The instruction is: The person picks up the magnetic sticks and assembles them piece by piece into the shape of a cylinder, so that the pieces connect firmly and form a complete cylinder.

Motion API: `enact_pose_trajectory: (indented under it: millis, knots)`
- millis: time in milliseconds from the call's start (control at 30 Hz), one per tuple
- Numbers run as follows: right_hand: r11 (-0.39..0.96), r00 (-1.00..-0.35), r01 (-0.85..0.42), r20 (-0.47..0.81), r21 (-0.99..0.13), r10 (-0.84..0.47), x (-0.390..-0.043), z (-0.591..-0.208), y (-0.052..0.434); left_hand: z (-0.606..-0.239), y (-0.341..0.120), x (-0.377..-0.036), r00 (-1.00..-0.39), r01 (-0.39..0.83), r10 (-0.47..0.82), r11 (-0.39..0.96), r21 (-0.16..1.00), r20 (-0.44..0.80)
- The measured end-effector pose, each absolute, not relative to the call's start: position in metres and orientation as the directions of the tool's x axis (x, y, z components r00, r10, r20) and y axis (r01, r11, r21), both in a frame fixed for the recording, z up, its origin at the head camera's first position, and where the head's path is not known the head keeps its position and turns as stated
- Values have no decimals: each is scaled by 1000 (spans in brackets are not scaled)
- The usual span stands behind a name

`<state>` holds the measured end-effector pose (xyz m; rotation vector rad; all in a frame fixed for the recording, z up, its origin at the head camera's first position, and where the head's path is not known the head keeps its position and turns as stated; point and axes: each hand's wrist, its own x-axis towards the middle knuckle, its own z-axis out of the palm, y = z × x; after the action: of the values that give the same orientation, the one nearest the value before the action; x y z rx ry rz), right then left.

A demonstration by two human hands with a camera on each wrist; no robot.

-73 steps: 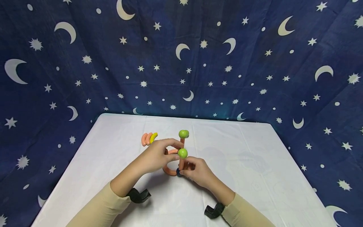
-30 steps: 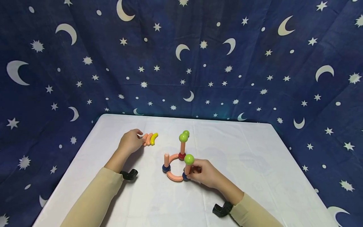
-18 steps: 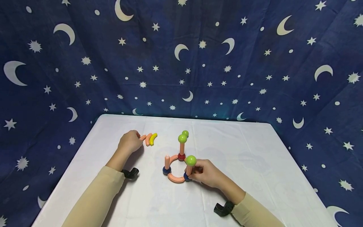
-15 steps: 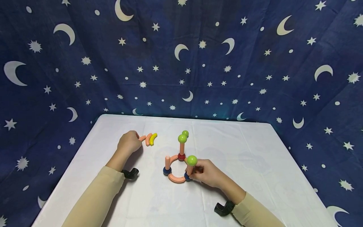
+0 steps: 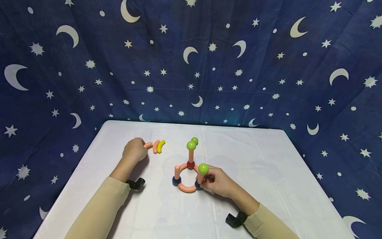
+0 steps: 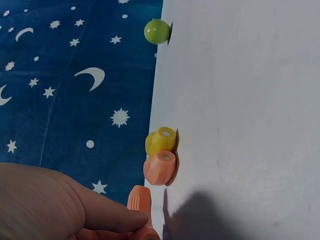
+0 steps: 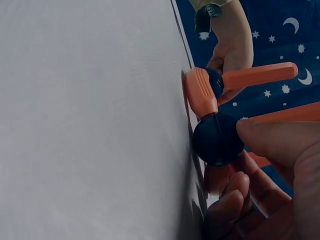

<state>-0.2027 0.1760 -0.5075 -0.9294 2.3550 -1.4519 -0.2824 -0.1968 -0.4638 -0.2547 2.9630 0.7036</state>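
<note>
My left hand pinches one end of a curved salmon magnetic stick between thumb and fingers, at the table's far left. In the middle stands a ring of curved salmon sticks, joined by a red ball and two dark blue balls. Each ball carries an upright salmon stick. Green balls cap the rear and right uprights; the left upright has a bare top. My right hand grips the right corner, thumb against its dark blue ball; some fingers are hidden behind it.
Beside my left hand lie another curved salmon stick and a yellow one, side by side. A loose green ball sits behind the rear upright. A starry blue cloth hangs past the white table's back edge.
My left hand has left the ring for the loose sticks, then drawn one salmon stick leftward from the row. The ring has shifted slightly right and nearer, my right hand still on it.
</note>
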Motion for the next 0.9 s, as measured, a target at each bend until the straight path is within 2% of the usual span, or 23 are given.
enact_pose_trajectory:
  millis: [400, 700, 900]
  knots:
    - [380, -868, -308, 94, -872, -488, -191, -508, 168, -448, -186, -276, -991, -136, -114, 831, 540, -75]
    - [457, -919, -303, 130, -836, -371, -183, -510, 162, -441, -171, -273, -992, -83, 6, 726, 683, -127]
    - [479, -928, -319, 167, -818, -333, -179, -510, 161, -449, -167, -272, -995, -8, 65, 666, 746, -69]
